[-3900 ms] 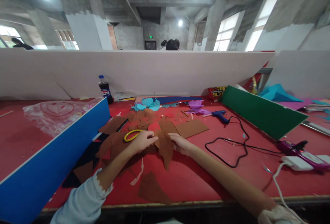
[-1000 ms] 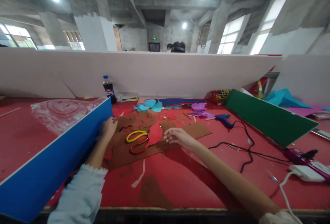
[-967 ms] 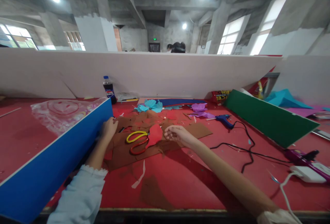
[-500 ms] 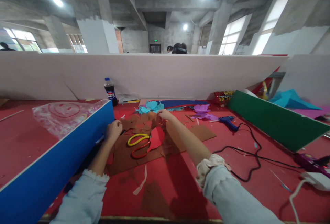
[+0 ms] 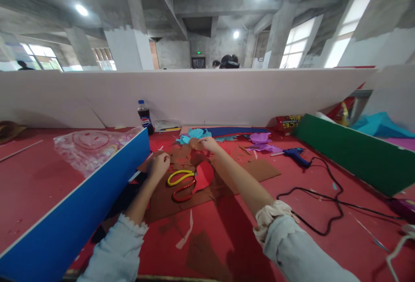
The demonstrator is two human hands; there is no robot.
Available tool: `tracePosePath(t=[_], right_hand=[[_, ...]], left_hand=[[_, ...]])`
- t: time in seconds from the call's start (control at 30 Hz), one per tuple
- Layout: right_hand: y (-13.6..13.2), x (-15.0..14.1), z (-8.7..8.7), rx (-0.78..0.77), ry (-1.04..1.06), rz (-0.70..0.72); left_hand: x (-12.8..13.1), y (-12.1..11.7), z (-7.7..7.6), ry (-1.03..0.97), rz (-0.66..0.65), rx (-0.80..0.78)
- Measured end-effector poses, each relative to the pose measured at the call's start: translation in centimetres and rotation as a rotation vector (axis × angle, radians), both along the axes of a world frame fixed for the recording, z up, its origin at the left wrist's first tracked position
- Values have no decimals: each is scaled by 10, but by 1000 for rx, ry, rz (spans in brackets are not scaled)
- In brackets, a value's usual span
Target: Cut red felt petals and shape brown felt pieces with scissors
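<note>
My right hand [image 5: 209, 144] reaches to the back of the pile, its fingers pinched at the edge of a rounded brown paper piece [image 5: 195, 144]. My left hand [image 5: 159, 165] hovers by the left side of the brown scraps [image 5: 181, 154], fingers curled together; anything in them is hidden. Between the hands, scissors [image 5: 181, 184] with one yellow and one red handle lie on a large brown sheet [image 5: 158, 202], a red paper piece [image 5: 205, 176] over their blades. Just behind my right fingertips are blue crepe paper petals [image 5: 195, 133].
A blue board [image 5: 81, 204] stands at the left, a green board [image 5: 350, 154] at the right. Purple paper petals [image 5: 260, 139] and a blue glue gun [image 5: 296, 156] with a black cord lie right of my arm. A cola bottle [image 5: 145, 117] stands near the white partition [image 5: 207, 96].
My left hand has moved right, away from the blue board toward the brown scraps. My right hand stays at the back of the pile, now at the rounded brown piece. The view has shifted slightly.
</note>
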State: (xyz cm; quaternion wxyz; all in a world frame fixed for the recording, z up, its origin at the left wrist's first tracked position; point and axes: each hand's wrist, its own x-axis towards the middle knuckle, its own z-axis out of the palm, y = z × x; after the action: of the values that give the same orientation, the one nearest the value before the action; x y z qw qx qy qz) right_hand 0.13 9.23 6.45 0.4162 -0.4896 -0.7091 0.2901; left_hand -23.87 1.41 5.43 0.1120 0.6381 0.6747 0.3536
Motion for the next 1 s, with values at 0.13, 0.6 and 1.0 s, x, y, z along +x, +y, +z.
tracePosePath(t=[0.13, 0.6, 1.0], right_hand=[[-19, -1, 15, 144, -106, 89], [-77, -48, 2, 359, -202, 422], [-10, -54, -24, -160, -72, 16]], left_hand=[[21, 0, -1, -285, -137, -61], [37, 2, -7, -1011, 14, -73], [21, 13, -3, -951, 149, 81]])
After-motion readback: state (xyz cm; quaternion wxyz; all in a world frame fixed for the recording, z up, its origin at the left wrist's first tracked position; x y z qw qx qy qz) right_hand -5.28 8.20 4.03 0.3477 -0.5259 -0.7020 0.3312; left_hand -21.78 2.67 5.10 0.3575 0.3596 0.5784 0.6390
